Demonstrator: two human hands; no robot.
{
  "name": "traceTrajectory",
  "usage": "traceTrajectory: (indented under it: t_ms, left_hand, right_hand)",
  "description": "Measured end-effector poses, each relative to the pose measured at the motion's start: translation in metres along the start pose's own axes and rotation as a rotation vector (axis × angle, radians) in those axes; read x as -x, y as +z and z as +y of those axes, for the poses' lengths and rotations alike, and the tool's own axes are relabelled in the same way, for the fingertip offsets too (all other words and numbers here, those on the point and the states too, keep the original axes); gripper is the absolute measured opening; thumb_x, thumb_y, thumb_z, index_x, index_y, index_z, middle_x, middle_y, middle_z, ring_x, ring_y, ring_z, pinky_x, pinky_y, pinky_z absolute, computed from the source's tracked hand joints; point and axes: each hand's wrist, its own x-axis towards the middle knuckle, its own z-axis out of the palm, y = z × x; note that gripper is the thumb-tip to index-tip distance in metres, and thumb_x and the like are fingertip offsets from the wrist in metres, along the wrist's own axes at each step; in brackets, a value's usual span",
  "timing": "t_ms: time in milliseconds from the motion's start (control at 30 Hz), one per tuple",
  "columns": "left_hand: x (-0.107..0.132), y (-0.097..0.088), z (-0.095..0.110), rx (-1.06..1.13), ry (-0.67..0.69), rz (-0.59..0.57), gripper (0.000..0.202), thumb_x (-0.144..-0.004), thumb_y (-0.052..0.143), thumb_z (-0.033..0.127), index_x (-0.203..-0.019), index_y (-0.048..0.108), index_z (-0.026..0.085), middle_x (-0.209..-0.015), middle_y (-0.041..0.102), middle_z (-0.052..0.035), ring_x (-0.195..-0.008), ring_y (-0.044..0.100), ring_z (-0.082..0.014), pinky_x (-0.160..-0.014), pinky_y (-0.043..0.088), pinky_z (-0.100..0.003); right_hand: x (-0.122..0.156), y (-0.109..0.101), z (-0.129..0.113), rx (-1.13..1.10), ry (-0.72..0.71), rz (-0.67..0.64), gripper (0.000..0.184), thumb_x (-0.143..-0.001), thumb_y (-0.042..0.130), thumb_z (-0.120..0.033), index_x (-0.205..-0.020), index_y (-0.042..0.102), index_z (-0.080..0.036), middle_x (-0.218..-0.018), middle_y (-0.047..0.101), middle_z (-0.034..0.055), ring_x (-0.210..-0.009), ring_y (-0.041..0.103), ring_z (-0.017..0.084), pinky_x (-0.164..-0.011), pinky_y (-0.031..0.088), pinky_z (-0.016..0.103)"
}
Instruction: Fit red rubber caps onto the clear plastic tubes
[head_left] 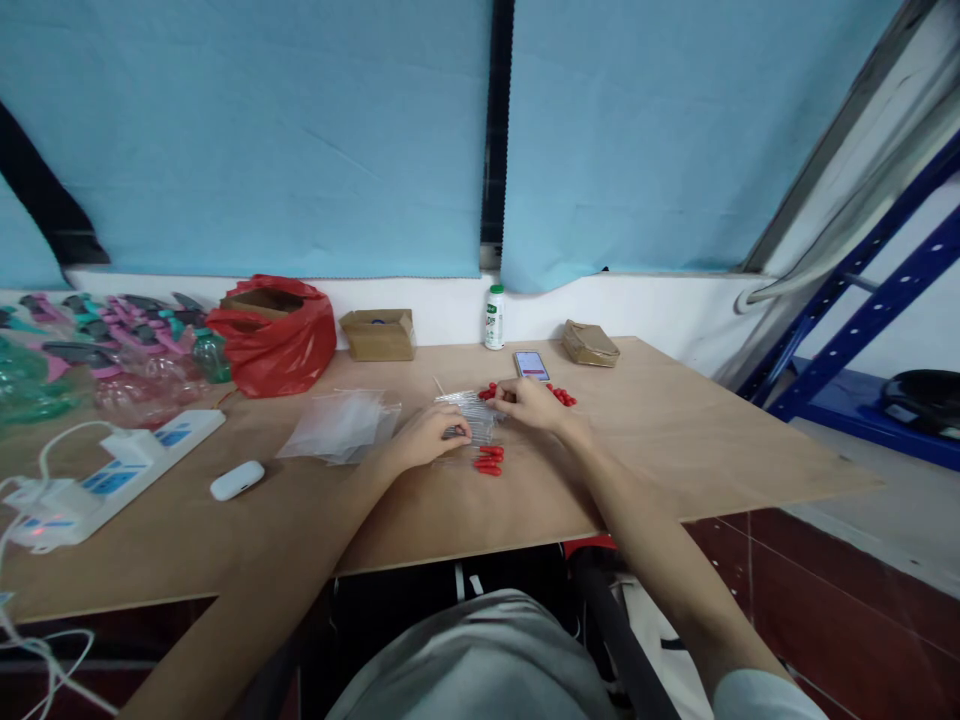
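Note:
Both of my hands rest on a wooden table (675,450) over a small clear plastic bag (472,412) that lies flat. My left hand (429,434) pinches the bag's near left edge with curled fingers. My right hand (529,403) grips its far right end, fingers closed. Small red pieces (489,461) lie just in front of the bag. More red pieces (562,396) lie behind my right hand. What the bag holds is too small to make out.
A pile of clear bags (341,424) lies left of my hands. A white case (237,479) and a power strip (112,470) sit further left. A red bag (277,335), cardboard boxes (379,334), a bottle (494,317) and a phone (531,365) line the back.

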Motion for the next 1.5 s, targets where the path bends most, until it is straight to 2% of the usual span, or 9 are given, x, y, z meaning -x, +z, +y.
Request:
traceTrajectory:
  t_ms: [200, 500, 700, 800, 967, 1133, 1233, 1367, 1500]
  left_hand:
    - [0.001, 0.002, -0.003, -0.074, 0.0, -0.019, 0.01, -0.089, 0.072, 0.034, -0.085, 0.073, 0.024, -0.086, 0.067, -0.0046, -0.087, 0.06, -0.0238, -0.083, 0.042, -0.033]
    - [-0.001, -0.004, 0.009, 0.162, -0.076, 0.014, 0.012, -0.085, 0.077, 0.035, -0.082, 0.073, 0.024, -0.086, 0.066, -0.0059, -0.089, 0.058, -0.0256, -0.088, 0.043, -0.035]
    - [-0.001, -0.005, 0.01, 0.264, -0.085, 0.054, 0.011, -0.082, 0.078, 0.033, -0.083, 0.072, 0.024, -0.085, 0.067, -0.0049, -0.085, 0.06, -0.025, -0.082, 0.046, -0.033]
    - [0.0, -0.005, 0.012, 0.264, -0.083, 0.046, 0.01, -0.082, 0.079, 0.029, -0.081, 0.071, 0.023, -0.083, 0.066, -0.0044, -0.083, 0.06, -0.0237, -0.079, 0.045, -0.031]
    - [-0.001, -0.005, 0.015, 0.289, -0.107, 0.061, 0.011, -0.082, 0.081, 0.028, -0.081, 0.072, 0.022, -0.083, 0.064, -0.0053, -0.081, 0.058, -0.0224, -0.077, 0.044, -0.031]
    - [-0.001, -0.005, 0.012, 0.312, -0.118, 0.091, 0.014, -0.078, 0.083, 0.032, -0.082, 0.074, 0.023, -0.082, 0.067, -0.0048, -0.076, 0.058, -0.0213, -0.07, 0.045, -0.029]
    - [-0.001, -0.005, 0.008, 0.263, -0.108, 0.078, 0.017, -0.074, 0.085, 0.033, -0.086, 0.076, 0.023, -0.077, 0.066, -0.0032, -0.066, 0.055, -0.0186, -0.062, 0.04, -0.026]
    - [0.0, -0.006, 0.005, 0.157, -0.112, 0.013, 0.019, -0.075, 0.085, 0.033, -0.09, 0.079, 0.024, -0.066, 0.065, -0.0014, -0.058, 0.052, -0.0169, -0.058, 0.037, -0.026]
    - [0.0, -0.009, 0.006, 0.076, -0.082, 0.01, 0.019, -0.077, 0.083, 0.034, -0.093, 0.08, 0.025, -0.071, 0.069, -0.0026, -0.058, 0.055, -0.0172, -0.057, 0.039, -0.027]
  right_hand:
    - [-0.001, -0.002, 0.005, 0.045, -0.009, 0.047, 0.037, -0.097, 0.06, -0.045, -0.071, 0.062, -0.017, -0.065, 0.061, -0.0007, -0.06, 0.048, 0.012, -0.061, 0.028, 0.027]
    - [-0.001, -0.006, 0.006, 0.087, 0.008, 0.069, 0.046, -0.099, 0.056, -0.053, -0.071, 0.064, -0.018, -0.061, 0.058, -0.0009, -0.058, 0.045, 0.013, -0.061, 0.027, 0.028]
    - [0.0, -0.011, 0.009, 0.042, 0.05, 0.079, 0.045, -0.098, 0.056, -0.054, -0.078, 0.071, -0.017, -0.062, 0.061, 0.0003, -0.058, 0.046, 0.013, -0.06, 0.029, 0.027]
    - [0.001, -0.011, 0.012, -0.041, 0.083, -0.02, 0.041, -0.091, 0.064, -0.054, -0.078, 0.072, -0.016, -0.063, 0.063, -0.0004, -0.058, 0.047, 0.012, -0.058, 0.031, 0.026]
    - [0.003, -0.005, 0.007, -0.207, 0.08, -0.379, 0.037, -0.081, 0.073, -0.051, -0.068, 0.073, -0.016, -0.059, 0.061, -0.0019, -0.055, 0.048, 0.011, -0.054, 0.034, 0.024]
    - [0.004, 0.0, 0.001, -0.239, 0.14, -0.551, 0.04, -0.077, 0.077, -0.054, -0.068, 0.075, -0.015, -0.055, 0.062, -0.0014, -0.047, 0.047, 0.009, -0.048, 0.035, 0.023]
    - [0.003, 0.003, 0.001, -0.259, 0.158, -0.582, 0.037, -0.077, 0.077, -0.052, -0.075, 0.078, -0.015, -0.057, 0.063, -0.0013, -0.045, 0.049, 0.009, -0.046, 0.037, 0.022]
    - [0.003, 0.007, 0.0, -0.256, 0.137, -0.55, 0.032, -0.079, 0.076, -0.046, -0.072, 0.076, -0.015, -0.056, 0.064, -0.0008, -0.045, 0.051, 0.009, -0.046, 0.04, 0.021]
    - [0.003, 0.008, -0.003, -0.212, 0.127, -0.519, 0.03, -0.079, 0.075, -0.043, -0.07, 0.074, -0.014, -0.052, 0.06, -0.0018, -0.044, 0.051, 0.009, -0.045, 0.038, 0.02]
